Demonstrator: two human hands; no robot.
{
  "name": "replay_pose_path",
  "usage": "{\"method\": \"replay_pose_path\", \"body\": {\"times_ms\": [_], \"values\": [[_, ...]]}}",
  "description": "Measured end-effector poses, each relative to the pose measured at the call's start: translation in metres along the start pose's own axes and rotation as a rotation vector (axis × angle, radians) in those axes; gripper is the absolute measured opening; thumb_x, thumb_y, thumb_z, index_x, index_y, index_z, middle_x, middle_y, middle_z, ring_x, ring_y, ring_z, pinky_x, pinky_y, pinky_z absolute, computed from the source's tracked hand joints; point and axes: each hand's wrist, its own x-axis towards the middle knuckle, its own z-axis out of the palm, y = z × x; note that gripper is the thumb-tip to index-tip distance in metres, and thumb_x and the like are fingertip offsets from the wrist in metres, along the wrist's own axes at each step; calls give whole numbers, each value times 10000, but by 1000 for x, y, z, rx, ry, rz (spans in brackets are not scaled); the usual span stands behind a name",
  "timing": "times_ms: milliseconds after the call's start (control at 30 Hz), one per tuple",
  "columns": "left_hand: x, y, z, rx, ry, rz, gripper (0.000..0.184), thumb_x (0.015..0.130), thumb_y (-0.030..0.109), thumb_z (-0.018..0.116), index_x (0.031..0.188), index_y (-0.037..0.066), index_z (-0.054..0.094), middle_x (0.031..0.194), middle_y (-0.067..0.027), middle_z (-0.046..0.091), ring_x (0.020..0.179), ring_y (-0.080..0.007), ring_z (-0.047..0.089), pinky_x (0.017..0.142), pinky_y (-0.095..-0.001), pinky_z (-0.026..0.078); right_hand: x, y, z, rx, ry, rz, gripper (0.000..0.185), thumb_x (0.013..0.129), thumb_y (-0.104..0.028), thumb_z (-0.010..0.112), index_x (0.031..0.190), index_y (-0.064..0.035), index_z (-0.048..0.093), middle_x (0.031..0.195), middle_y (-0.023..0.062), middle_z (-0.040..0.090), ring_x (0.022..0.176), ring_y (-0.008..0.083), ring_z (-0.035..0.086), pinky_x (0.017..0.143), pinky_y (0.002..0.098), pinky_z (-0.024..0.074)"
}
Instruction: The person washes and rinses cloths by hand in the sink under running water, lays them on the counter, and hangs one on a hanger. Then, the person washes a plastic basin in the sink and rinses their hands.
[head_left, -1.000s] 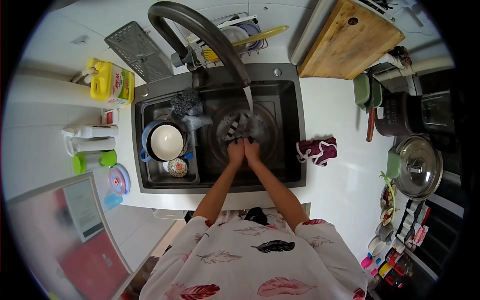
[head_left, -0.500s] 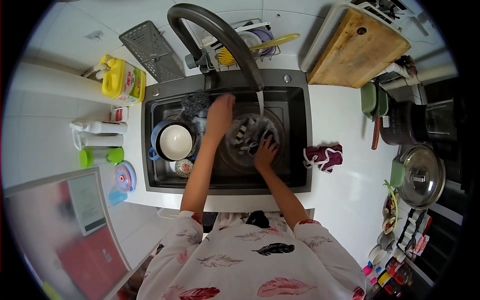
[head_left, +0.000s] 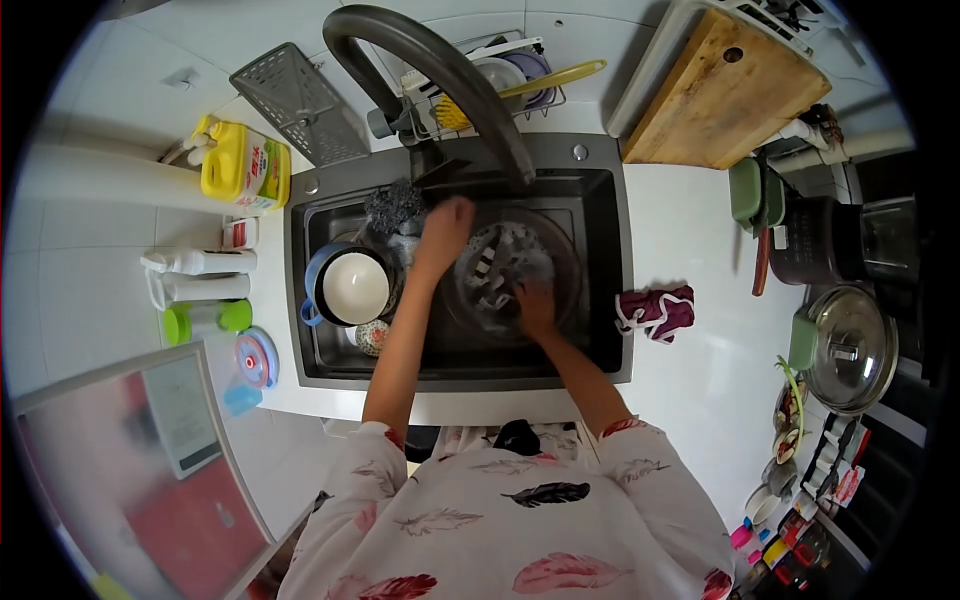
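My right hand (head_left: 536, 302) reaches into a round see-through basin (head_left: 572, 300) of soapy water in the sink's right part. Its fingertips are under the suds, so their grip is hidden. Dark and white striped cloth (head_left: 484, 263) lies in the water to its left. My left hand (head_left: 446, 230), fingers curled in, is over the basin's left rim, just below the tap lever (head_left: 440, 172). No object shows in it. The dark tap (head_left: 440, 50) arches above, with no stream visible from its spout.
Left in the sink (head_left: 466, 382) are a blue-handled pot (head_left: 312, 290) with a white bowl (head_left: 356, 288), a patterned bowl (head_left: 372, 338) and a grey mesh scrubber (head_left: 395, 207). A maroon cloth (head_left: 657, 312) lies on the right counter; a yellow detergent jug (head_left: 245, 165) stands at left.
The water stream from the tap has stopped, and the lever now shows above my left hand. My right hand's spread fingers have sunk into the suds.
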Motion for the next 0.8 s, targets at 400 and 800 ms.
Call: {"method": "replay_pose_path", "body": {"times_ms": [400, 800], "values": [[-106, -38, 73, -729, -381, -1157, 694, 736, 563, 424, 1222, 74, 349, 1225, -180, 341, 1117, -334, 323, 899, -511, 270, 0, -20, -105, 730, -58, 193, 358, 627, -152, 561, 974, -66, 559, 930, 180, 564, 863, 333, 534, 727, 397, 440], [-118, -55, 113, -1435, 109, -915, 425, 812, 384, 459, 1000, 4, 495, 931, -115, 544, 818, -214, 540, 717, -285, 429, -8, -64, -117, 943, 410, 456, 513, 698, -430, 580, 1002, -27, 486, 924, 198, 517, 858, 370, 505, 732, 398, 409]]}}
